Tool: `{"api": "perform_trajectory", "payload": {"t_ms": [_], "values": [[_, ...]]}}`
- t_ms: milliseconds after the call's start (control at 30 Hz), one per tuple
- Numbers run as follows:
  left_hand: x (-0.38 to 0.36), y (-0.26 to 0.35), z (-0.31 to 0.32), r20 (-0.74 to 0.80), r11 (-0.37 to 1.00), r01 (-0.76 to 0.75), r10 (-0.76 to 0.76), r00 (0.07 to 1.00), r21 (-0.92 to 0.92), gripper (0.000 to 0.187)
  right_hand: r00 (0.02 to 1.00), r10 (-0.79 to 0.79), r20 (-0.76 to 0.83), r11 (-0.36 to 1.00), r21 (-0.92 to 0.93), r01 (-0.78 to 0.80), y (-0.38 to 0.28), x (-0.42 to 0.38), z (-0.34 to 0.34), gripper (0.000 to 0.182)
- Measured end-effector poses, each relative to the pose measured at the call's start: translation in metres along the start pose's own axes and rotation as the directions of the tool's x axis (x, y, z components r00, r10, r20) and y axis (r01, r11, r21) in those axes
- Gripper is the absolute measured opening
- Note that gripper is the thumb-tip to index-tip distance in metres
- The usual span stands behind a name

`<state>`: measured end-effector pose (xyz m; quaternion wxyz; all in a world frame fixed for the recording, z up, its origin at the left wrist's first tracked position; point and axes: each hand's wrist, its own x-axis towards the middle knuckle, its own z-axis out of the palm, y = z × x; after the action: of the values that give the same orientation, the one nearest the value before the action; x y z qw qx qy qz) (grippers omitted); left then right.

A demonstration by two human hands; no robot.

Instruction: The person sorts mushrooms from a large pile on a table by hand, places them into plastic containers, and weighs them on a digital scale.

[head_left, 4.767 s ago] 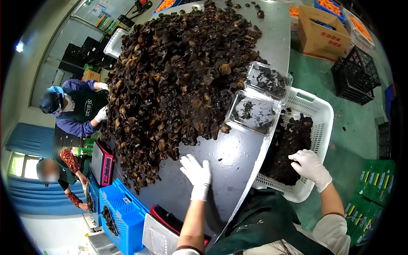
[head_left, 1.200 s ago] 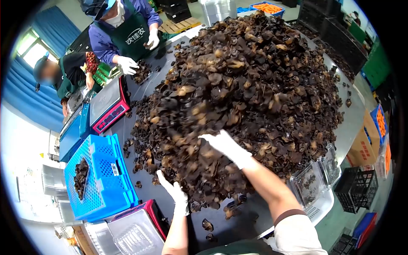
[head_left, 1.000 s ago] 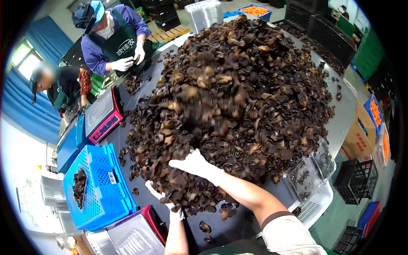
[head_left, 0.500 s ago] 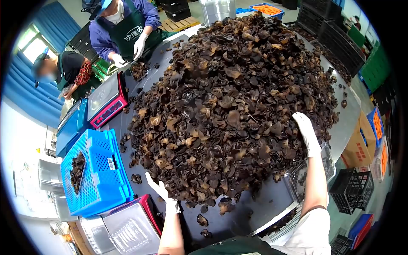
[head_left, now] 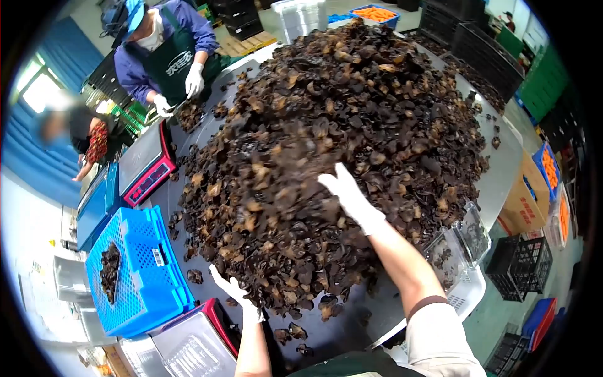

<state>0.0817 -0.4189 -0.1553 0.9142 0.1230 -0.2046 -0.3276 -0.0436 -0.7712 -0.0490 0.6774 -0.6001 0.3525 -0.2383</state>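
A big heap of dark brown wood ear mushrooms (head_left: 352,125) covers much of the grey table (head_left: 352,323). My right hand (head_left: 347,193), in a white glove, lies over the middle of the heap with its fingers stretched out. Just beyond its fingertips, some mushrooms look blurred. Also gloved, my left hand (head_left: 233,290) is at the heap's lower left edge, fingers extended and thumb apart, against the mushrooms. Neither hand visibly grips anything. A few loose wood ears (head_left: 292,333) lie on the table near my left hand. Beside my right forearm is a clear plastic box (head_left: 447,254) with wood ear bits inside.
On the left stand a blue crate (head_left: 135,276) bearing some wood ears, a red scale (head_left: 149,179) and clear trays (head_left: 195,342). Across the table, a person in white gloves handles wood ears. To the right are a cardboard box (head_left: 526,198) and a black crate (head_left: 518,267).
My right hand has swept left from the heap's right side to its middle. My left hand has shifted slightly down and left in view. The clear box shows more fully now.
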Motion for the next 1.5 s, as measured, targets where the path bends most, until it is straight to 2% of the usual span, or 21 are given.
{"api": "perform_trajectory", "payload": {"t_ms": [33,67,100,167,200,267,333,367,467,500,600,667,700,767,867,933,967,1100,1200,1333,1500], "values": [[-0.002,0.005,-0.01,0.146,0.875,0.197,-0.146,0.978,-0.442,0.059,0.999,0.002,0.04,0.998,-0.069,0.001,-0.007,-0.003,0.013,0.097],[-0.005,0.002,-0.011,0.044,0.998,0.052,-0.052,0.998,0.02,0.062,0.997,0.006,0.079,0.991,-0.137,0.005,-0.013,-0.004,0.023,0.096],[-0.007,-0.002,-0.01,0.008,0.869,-0.078,0.084,0.996,0.489,0.066,0.996,-0.004,0.091,0.99,-0.141,0.017,-0.013,-0.005,0.035,0.095],[-0.004,-0.01,-0.006,0.165,0.028,-0.184,0.325,0.931,0.983,0.073,0.992,-0.015,0.121,0.978,-0.204,0.039,-0.011,-0.004,0.06,0.094],[0.004,-0.013,0.014,0.213,-0.097,-0.191,0.343,0.915,0.977,0.062,0.99,-0.014,0.142,0.963,-0.263,0.051,-0.012,-0.005,0.073,0.093],[0.008,-0.015,0.021,0.107,0.228,-0.185,0.318,0.942,0.956,0.061,0.985,0.018,0.171,0.935,-0.351,0.044,-0.016,-0.01,0.099,0.092],[0.013,-0.02,0.047,0.108,-0.125,-0.065,0.372,0.922,0.99,0.059,0.981,-0.008,0.196,0.879,-0.466,0.101,-0.029,-0.019,0.115,0.09],[0.02,-0.023,0.057,-0.141,0.205,0.062,0.4,0.905,0.977,0.06,0.973,-0.009,0.229,0.863,-0.49,0.124,-0.035,-0.02,0.115,0.09],[0.005,0.007,-0.007,-0.247,0.133,0.208,0.479,0.842,0.969,0.053,0.928,0.046,0.37,0.791,-0.58,0.193,-0.07,-0.027,0.099,0.094],[0.028,-0.009,0.094,-0.565,0.814,0.217,0.158,0.81,0.538,0.05,0.904,0.063,0.423,0.8,-0.563,0.208,-0.086,-0.032,0.083,0.094],[0.015,0.014,0.103,-0.737,0.864,0.375,-0.007,0.676,0.336,0.058,0.864,-0.078,0.497,0.745,-0.547,0.382,-0.083,-0.021,0.049,0.084],[0.0,0.014,0.109,-0.61,0.52,0.379,0.4,0.683,0.765,0.056,0.883,-0.071,0.464,0.757,-0.551,0.35,-0.094,-0.029,0.025,0.075],[-0.014,0.025,0.096,-0.537,0.435,0.364,0.392,0.747,0.824,0.053,0.841,-0.186,0.509,0.723,-0.509,0.468,-0.079,-0.022,0.015,0.068],[-0.026,0.035,0.095,-0.456,0.344,0.338,0.366,0.811,0.876,0.05,0.911,-0.018,0.412,0.576,-0.741,0.346,-0.083,-0.036,0.009,0.055],[-0.045,0.047,0.138,-0.515,0.289,0.432,0.349,0.783,0.854,0.049,0.886,-0.347,0.306,0.427,-0.79,0.44,-0.068,-0.069,0.007,0.029],[-0.067,0.06,0.167,-0.436,0.25,0.364,0.369,0.821,0.897,0.047,0.816,-0.502,0.288,0.561,-0.609,0.56,-0.067,-0.089,-0.002,0.023],[-0.078,0.067,0.182,-0.395,0.229,0.329,0.379,0.837,0.916,0.046,0.65,-0.7,0.295,0.454,-0.518,0.725,-0.051,-0.099,-0.006,0.021],[-0.136,0.129,0.231,-0.167,-0.349,0.349,0.457,0.874,0.869,0.051,0.845,-0.417,0.335,0.729,-0.431,0.531,-0.009,-0.176,-0.024,0.015],[-0.185,0.167,0.226,-0.127,-0.711,0.407,0.414,0.902,0.573,0.055,0.761,-0.573,0.303,0.541,-0.558,0.629,0.029,-0.199,-0.035,0.012],[-0.222,0.186,0.2,-0.46,-0.714,0.513,0.294,0.838,0.477,0.05,0.83,-0.444,0.337,0.354,-0.785,0.508,0.064,-0.242,-0.015,0.036],[-0.231,0.195,0.18,-0.297,-0.762,0.386,0.263,0.918,0.52,0.041,0.792,-0.284,0.541,0.38,-0.695,0.611,0.087,-0.299,-0.004,0.025]]}}
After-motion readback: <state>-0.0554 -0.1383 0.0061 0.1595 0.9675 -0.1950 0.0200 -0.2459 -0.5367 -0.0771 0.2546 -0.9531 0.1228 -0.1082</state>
